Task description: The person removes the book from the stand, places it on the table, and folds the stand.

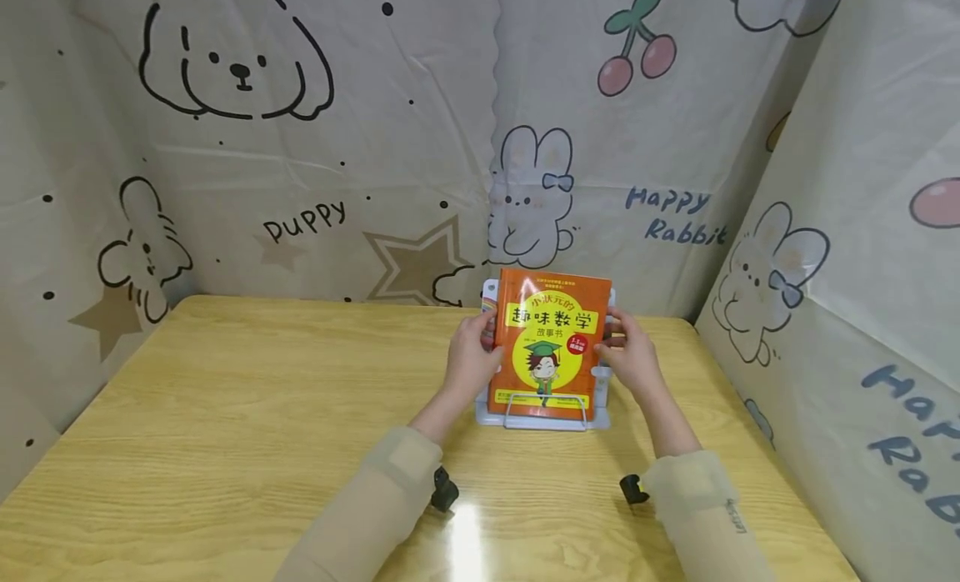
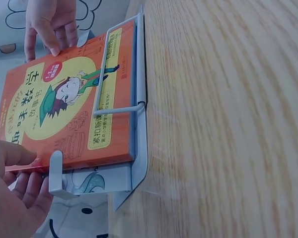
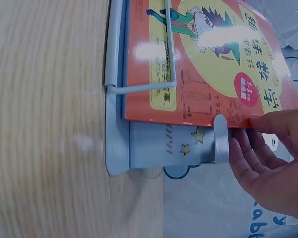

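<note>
An orange book (image 1: 555, 315) with a cartoon figure in a graduation cap on its cover leans back on a light blue-grey book stand (image 1: 492, 418). A wire holder (image 1: 545, 427) crosses the lower front of the cover. At the book's left edge, my left hand (image 1: 474, 353) grips it, thumb on the cover and fingers curled behind the edge. My right hand (image 1: 633, 353) pinches the opposite edge, its thumb at the cover's side and its fingers behind. Side clips (image 2: 56, 171) of the stand sit close to the fingers. The stand's back is mostly hidden by the book.
A wooden table (image 1: 262, 415) carries the stand near its far edge. Behind and to the sides hangs a pale curtain (image 1: 420, 82) printed with rabbits, cherries and a puppy. Small black devices (image 1: 444, 490) are strapped at the wrists, below the sleeves.
</note>
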A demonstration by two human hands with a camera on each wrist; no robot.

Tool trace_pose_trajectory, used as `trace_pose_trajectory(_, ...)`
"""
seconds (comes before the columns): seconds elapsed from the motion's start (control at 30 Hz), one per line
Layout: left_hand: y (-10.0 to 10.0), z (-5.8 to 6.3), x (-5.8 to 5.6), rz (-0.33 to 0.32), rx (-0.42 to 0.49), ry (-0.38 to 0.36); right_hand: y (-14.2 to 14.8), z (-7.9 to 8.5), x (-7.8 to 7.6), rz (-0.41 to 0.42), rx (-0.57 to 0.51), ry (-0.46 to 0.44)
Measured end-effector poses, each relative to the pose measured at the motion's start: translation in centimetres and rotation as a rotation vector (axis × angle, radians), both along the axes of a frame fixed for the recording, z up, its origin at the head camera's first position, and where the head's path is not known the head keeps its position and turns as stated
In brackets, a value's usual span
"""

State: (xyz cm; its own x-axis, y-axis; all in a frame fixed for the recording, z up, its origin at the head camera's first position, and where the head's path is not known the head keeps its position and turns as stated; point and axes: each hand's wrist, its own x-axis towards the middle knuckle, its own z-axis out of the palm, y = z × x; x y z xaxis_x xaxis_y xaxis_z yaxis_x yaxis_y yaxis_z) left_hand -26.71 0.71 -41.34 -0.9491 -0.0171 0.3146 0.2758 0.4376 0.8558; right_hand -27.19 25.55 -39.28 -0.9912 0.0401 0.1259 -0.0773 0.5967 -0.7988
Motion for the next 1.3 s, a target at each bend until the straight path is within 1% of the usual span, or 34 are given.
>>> trace_pose_trajectory(0.1, 0.0, -0.3, 0.0, 0.005, 0.015, 0.013, 0.1, -0.3, 0.1, 0.024, 0.001, 0.008)
trace_pose_trajectory(0.2, -0.1, -0.5, 0.0, 0.008, 0.027, 0.023, 0.2, -0.5, 0.2, 0.035, -0.034, 0.0)
trace_pose_trajectory(0.37, -0.1, -0.7, -0.2, 0.007, 0.051, 0.027, 0.1, -0.8, 0.3, 0.015, -0.112, -0.016)
trace_pose_trajectory(0.57, 0.0, -0.4, -0.4, 0.01, 0.069, 0.029, 0.1, -1.1, 0.0, -0.009, -0.111, 0.021)
trace_pose_trajectory(0.7, 0.1, -0.2, -0.3, 0.013, 0.073, 0.011, 0.1, -0.9, -0.2, -0.024, -0.116, 0.027)
trace_pose_trajectory(0.83, 0.1, -0.1, -0.4, 0.021, 0.079, 0.009, 0.2, -0.5, -0.3, -0.029, -0.128, 0.018)
trace_pose_trajectory(1.07, 0.2, 0.2, -0.9, 0.017, 0.111, 0.056, 0.2, 0.2, -0.5, -0.031, -0.179, 0.019)
trace_pose_trajectory(1.3, 0.2, 0.6, -1.1, 0.019, 0.122, 0.06, 0.1, 1.0, -0.9, -0.031, -0.2, 0.036)
